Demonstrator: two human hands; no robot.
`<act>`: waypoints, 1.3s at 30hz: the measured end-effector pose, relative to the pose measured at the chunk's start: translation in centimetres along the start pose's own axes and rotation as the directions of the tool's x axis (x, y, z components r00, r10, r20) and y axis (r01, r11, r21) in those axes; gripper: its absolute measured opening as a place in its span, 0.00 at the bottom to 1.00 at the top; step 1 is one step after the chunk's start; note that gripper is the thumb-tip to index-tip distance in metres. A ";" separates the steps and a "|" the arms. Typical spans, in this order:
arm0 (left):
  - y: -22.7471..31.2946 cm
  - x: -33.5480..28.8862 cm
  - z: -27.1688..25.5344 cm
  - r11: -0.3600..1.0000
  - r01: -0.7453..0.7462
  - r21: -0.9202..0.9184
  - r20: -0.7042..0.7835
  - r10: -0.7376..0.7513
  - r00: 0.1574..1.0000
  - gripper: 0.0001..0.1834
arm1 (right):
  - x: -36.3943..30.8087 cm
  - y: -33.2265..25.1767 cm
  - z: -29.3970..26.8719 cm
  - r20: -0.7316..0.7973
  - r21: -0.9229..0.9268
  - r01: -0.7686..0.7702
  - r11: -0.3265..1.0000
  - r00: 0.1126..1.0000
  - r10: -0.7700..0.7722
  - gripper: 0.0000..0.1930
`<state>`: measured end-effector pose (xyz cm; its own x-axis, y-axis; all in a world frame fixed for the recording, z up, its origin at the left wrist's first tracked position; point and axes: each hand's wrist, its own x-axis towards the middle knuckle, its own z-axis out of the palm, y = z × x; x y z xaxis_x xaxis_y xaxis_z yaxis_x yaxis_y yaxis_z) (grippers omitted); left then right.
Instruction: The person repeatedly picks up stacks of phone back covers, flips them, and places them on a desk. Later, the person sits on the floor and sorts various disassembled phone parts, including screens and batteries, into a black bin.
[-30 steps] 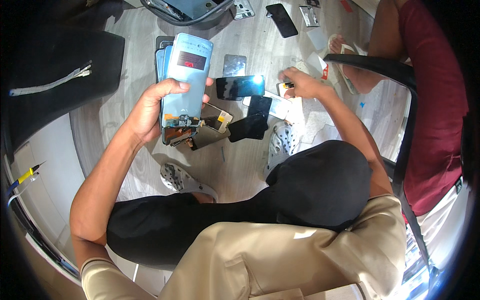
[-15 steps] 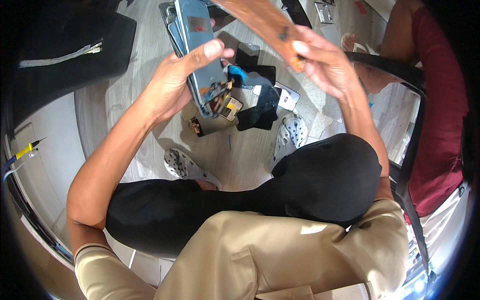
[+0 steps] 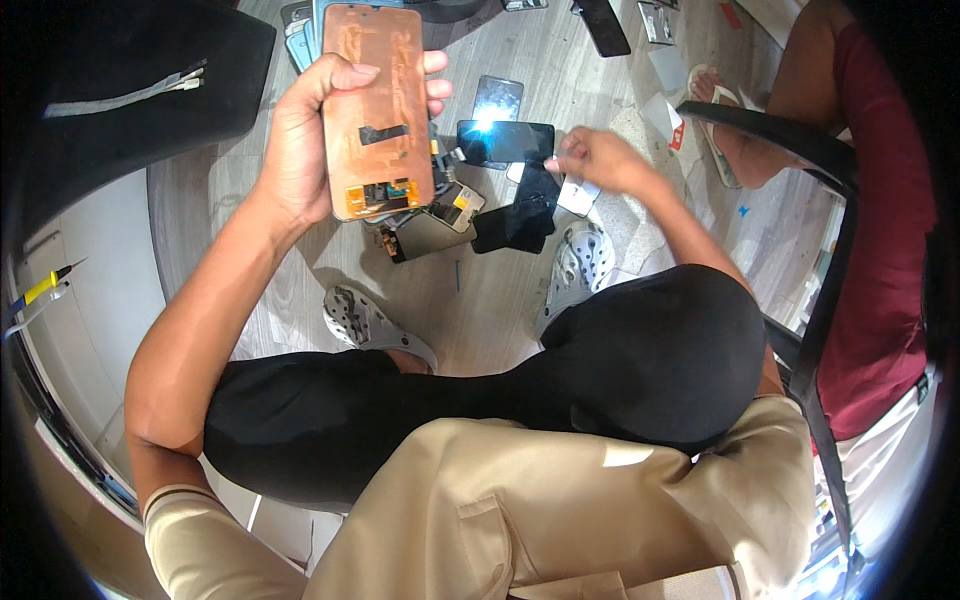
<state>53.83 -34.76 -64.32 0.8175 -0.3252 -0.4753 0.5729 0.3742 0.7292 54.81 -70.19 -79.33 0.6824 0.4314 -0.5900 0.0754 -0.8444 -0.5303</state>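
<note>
My left hand [image 3: 305,140] is closed around a stack of phone screens, thumb on top and fingertips round the far edge. On top lies a phone screen [image 3: 378,110] with a copper-coloured back, a black flex strip and an orange connector. Bluish screens [image 3: 303,45] poke out beneath it. My right hand [image 3: 605,160] is low over the floor, its fingers bent and somewhat blurred. Its fingertips come to the right edge of a dark glossy phone screen [image 3: 520,143] with a bright glare; whether they grip it I cannot tell. More dark screens [image 3: 515,215] lie beside it.
A screen with a flex connector [image 3: 430,240] lies below the stack. Farther off are a black phone [image 3: 603,28] and a small metal-framed part [image 3: 656,22]. At right sits another person with a sandalled foot [image 3: 725,150] beside a black chair arm [image 3: 780,125]. Cables [image 3: 130,105] rest on a black surface.
The copper-backed screen, held in my right hand before, now lies on the stack in my left hand. My right hand has come down and left to the screens on the floor.
</note>
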 end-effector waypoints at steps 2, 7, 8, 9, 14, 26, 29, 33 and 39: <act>0.1 -0.2 -0.6 1.000 -0.003 0.031 -0.042 0.004 0.999 0.39 | -1.1 2.2 4.8 -0.212 -0.228 -0.020 0.973 0.977 -0.029 0.35; -0.1 -0.5 -1.1 0.996 0.012 0.093 -0.089 -0.004 0.996 0.37 | -2.5 3.0 11.0 -0.244 0.014 -0.064 0.998 0.968 0.066 0.49; -0.2 -0.6 -1.1 0.997 0.009 0.083 -0.081 -0.002 0.997 0.37 | -2.5 2.8 11.2 -0.251 0.026 -0.049 0.998 0.966 0.054 0.48; -0.2 -0.7 -1.2 0.997 0.010 0.080 -0.085 -0.003 0.996 0.37 | -2.5 2.6 11.1 -0.279 0.034 -0.004 0.999 0.960 0.014 0.47; -0.1 -1.2 -1.7 0.997 0.011 0.074 -0.036 -0.008 0.999 0.35 | -2.9 2.4 10.5 -0.265 -0.107 0.102 0.989 0.956 -0.127 0.43; -0.1 -1.9 -1.8 0.987 -0.011 0.160 -0.067 0.022 0.997 0.34 | -4.5 2.8 14.2 -0.263 -0.165 0.177 0.970 0.940 -0.216 0.32; -0.1 -2.1 -2.0 0.987 -0.009 0.161 -0.036 0.015 0.999 0.34 | -4.5 2.8 13.7 -0.257 -0.130 0.242 0.962 0.928 -0.268 0.27; -0.2 -2.3 -2.3 0.987 -0.019 0.160 -0.065 0.029 0.997 0.33 | -4.3 1.3 8.5 0.237 0.446 -0.135 0.885 0.971 0.029 0.18; -0.6 -2.3 -2.7 0.987 0.010 0.159 -0.037 -0.004 0.999 0.30 | -8.7 -3.5 -1.1 -0.324 -0.044 0.673 0.738 0.689 -0.648 0.10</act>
<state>51.78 -31.91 -64.99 0.8166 -0.2943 -0.4964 0.5645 0.2281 0.7933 49.43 -71.35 -71.73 0.6573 0.7416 0.1343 0.5469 -0.3467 -0.7620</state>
